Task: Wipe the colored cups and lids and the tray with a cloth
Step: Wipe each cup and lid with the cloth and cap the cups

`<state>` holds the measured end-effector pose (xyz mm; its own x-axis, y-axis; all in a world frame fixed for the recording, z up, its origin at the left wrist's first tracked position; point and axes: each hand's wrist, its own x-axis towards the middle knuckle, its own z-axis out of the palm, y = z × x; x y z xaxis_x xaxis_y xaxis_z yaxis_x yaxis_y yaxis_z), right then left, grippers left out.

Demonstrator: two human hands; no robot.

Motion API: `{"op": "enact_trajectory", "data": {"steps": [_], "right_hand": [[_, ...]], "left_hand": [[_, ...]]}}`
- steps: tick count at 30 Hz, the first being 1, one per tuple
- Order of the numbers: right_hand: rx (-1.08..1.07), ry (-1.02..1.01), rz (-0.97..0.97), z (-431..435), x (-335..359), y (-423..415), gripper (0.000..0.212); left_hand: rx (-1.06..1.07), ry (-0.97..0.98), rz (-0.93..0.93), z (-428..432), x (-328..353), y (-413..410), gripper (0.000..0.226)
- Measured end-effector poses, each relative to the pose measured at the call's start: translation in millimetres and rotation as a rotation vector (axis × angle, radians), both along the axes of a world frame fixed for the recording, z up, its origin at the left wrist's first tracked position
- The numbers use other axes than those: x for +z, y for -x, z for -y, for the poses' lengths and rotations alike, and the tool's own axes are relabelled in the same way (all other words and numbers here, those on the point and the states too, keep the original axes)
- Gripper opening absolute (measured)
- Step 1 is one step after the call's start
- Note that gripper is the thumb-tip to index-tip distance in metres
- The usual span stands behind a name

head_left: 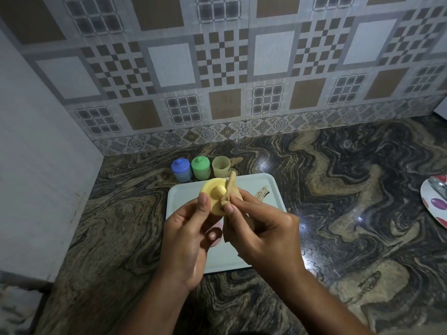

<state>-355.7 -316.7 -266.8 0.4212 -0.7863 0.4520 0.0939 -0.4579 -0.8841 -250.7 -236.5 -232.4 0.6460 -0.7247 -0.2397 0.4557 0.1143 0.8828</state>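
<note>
My left hand (pixel 191 228) holds a round yellow lid (pixel 214 189) by its edge above the white tray (pixel 263 187). My right hand (pixel 263 228) pinches a tan cloth (pixel 232 187) against the lid's knob. Behind the tray stand a blue cup (pixel 181 169) and a green cup (pixel 200 167), both with lids on, and an open yellow cup (pixel 221 166). A pink object shows partly under my left thumb on the tray. A brown smear (pixel 262 193) marks the tray's right side.
The marbled stone counter (pixel 338 189) meets a tiled wall (pixel 217 68) at the back and a white wall (pixel 36 165) at the left. A plate with coloured dots (pixel 435 206) and a spoon on it sits at the right edge.
</note>
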Motion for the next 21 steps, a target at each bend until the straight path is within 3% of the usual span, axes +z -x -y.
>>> {"op": "enact_trajectory", "data": {"steps": [9,11,14,21], "right_hand": [[0.044,-0.212,0.041,4,3,1,0.019],[0.067,-0.184,0.052,3,2,1,0.02],[0.038,-0.084,0.048,1,1,0,0.021],[0.008,-0.092,0.063,2,-1,-1,0.019]], "left_hand": [[-0.073,0.075,0.046,-2,-6,6,0.042],[-0.094,0.09,0.066,-3,-8,6,0.03],[-0.106,0.087,0.069,-5,-9,4,0.033],[0.035,0.005,-0.001,-3,-10,0,0.039]]}}
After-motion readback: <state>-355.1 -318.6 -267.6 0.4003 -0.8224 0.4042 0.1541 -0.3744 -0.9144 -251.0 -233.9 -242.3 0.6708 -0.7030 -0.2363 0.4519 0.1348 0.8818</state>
